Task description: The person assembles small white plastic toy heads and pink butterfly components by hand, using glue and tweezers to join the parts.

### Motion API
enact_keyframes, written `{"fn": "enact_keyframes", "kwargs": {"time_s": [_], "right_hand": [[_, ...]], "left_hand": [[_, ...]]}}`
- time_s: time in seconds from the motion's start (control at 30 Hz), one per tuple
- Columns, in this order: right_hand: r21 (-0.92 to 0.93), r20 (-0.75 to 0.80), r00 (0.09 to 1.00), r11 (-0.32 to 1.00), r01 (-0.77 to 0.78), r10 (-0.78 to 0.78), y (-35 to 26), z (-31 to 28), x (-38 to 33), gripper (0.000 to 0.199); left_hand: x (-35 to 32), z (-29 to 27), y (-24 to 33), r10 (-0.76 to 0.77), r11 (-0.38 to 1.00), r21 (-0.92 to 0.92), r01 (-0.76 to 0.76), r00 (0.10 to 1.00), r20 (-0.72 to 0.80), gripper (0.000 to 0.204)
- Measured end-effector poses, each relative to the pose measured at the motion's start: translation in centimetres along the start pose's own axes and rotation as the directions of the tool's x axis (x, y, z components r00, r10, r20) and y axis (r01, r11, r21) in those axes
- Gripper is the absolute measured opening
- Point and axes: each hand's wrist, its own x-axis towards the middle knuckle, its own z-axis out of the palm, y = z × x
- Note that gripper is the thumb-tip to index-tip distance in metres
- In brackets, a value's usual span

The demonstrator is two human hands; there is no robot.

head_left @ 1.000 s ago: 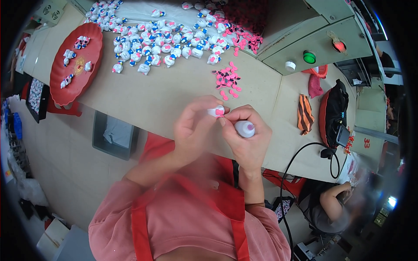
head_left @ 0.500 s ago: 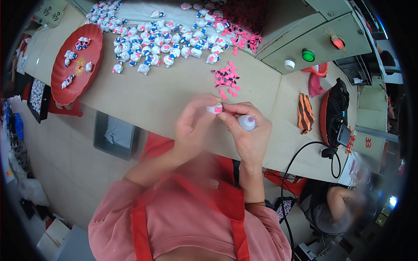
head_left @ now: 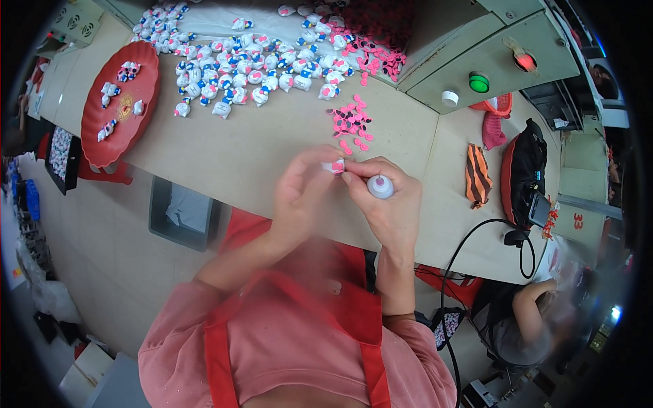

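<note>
Above the beige table [head_left: 258, 156], left hand [head_left: 303, 194] pinching small figurine [head_left: 335, 166], right hand [head_left: 388, 200] gripping white bottle [head_left: 380, 186]

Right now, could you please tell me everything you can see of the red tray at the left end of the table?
The red tray is a round, shallow dish with a wavy rim, glossy like plastic, with a faint gold mark at its centre. It lies flat on the beige table, its lower edge reaching the table's near edge. A few small white figurines with pink and blue details lie scattered on it, singly and in pairs. Neither hand touches it; the larger heap of figurines lies apart, to its right.
</note>
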Motion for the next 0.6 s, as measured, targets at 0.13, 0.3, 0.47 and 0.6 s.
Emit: {"fn": "enact_keyframes", "kwargs": {"time_s": [0.13,0.3,0.47,0.6], "right_hand": [[0.078,0.041,0.999,0.997,0.023,-0.026,0.5,-0.4,0.2,0.012],[0.153,0.105,0.989,0.981,-0.118,0.103,1.5,-0.5,0.8,0.012],[0.09,-0.052,0.997,0.995,0.053,-0.048,1.6,1.5,0.0,0.012],[-0.06,-0.21,0.921,0.945,0.323,-0.328,2.4,2.4,-0.3,0.021]], "left_hand": [[0.0,0.1,-0.1,0.199,0.969,0.133,-0.21,0.976,0.09,0.015],[0.3,-0.6,-0.7,0.2,0.945,0.243,-0.218,0.975,0.095,0.014],[0.4,-0.7,-1.0,0.145,0.979,0.145,-0.146,0.989,0.019,0.014],[1.0,-0.2,-0.3,-0.069,0.928,-0.361,0.093,0.994,0.079,0.02]]}}
